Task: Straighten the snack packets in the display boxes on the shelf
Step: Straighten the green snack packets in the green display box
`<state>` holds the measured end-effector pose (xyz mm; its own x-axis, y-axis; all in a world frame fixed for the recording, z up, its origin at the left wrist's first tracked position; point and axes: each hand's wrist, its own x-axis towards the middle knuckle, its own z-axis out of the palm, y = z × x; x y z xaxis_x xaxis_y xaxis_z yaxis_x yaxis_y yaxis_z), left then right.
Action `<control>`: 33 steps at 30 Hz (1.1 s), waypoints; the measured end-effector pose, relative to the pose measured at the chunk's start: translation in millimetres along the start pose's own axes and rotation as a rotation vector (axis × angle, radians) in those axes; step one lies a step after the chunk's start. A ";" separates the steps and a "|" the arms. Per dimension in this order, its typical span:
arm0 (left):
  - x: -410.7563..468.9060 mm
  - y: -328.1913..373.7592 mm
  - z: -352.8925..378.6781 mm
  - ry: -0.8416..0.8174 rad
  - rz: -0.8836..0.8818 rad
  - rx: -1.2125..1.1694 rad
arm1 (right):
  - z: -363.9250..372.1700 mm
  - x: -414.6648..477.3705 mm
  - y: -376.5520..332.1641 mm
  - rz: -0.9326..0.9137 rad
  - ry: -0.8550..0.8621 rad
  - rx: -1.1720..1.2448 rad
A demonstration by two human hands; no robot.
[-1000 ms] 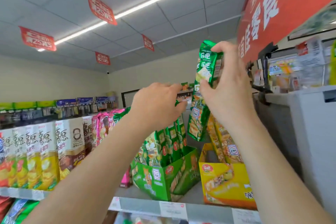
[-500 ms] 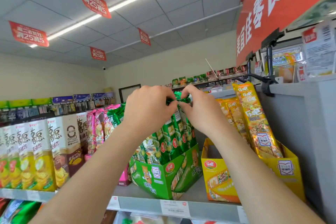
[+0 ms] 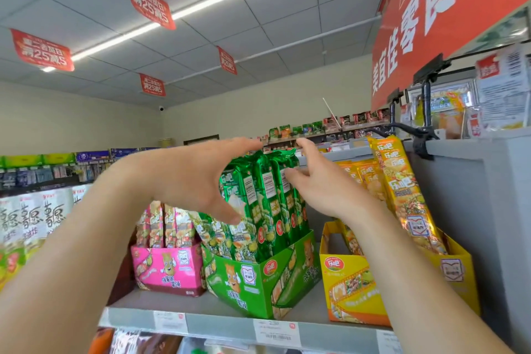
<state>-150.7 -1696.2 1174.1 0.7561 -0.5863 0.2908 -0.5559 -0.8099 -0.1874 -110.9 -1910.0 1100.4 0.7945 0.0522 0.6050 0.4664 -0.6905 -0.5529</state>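
Tall green snack packets (image 3: 265, 198) stand upright in a green display box (image 3: 258, 279) on the top shelf. My left hand (image 3: 195, 178) is spread open at the left side of the bundle, its thumb touching the front packet. My right hand (image 3: 319, 184) is spread open at the bundle's right side, fingers straight against the packets. A pink display box (image 3: 168, 270) with pink packets stands to the left. A yellow display box (image 3: 353, 293) to the right holds yellow packets (image 3: 402, 190) leaning back against the grey wall.
The shelf edge (image 3: 230, 325) carries price tags. White and yellow snack boxes (image 3: 28, 218) line the shelf to the left. A grey ledge (image 3: 474, 152) with clamps and a red sign (image 3: 436, 8) rises on the right. Further goods lie below the shelf.
My right hand lowered a green packet into the green box. Both hands pinched the packet tops half a second ago and have now spread open on either side of the bundle.
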 end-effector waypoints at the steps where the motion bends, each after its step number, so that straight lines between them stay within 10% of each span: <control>1: -1.1 -3.5 2.9 -0.020 -0.014 0.021 | 2.1 0.7 -1.3 0.020 -0.001 -0.011; 13: 23.1 19.0 40.6 0.422 -0.039 0.099 | 14.2 32.0 2.9 0.173 -0.072 0.225; 18: 40.0 37.2 48.0 0.536 -0.056 0.320 | 10.1 22.0 0.1 0.098 0.295 0.424; 33: 14.6 -15.1 36.2 0.292 0.056 -0.049 | -6.8 -7.5 -11.5 -0.189 0.090 0.078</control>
<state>-118.7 -1693.3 1147.3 0.5965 -0.5939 0.5399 -0.6155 -0.7702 -0.1672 -124.8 -1907.3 1106.1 0.6537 0.1083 0.7490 0.6352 -0.6165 -0.4653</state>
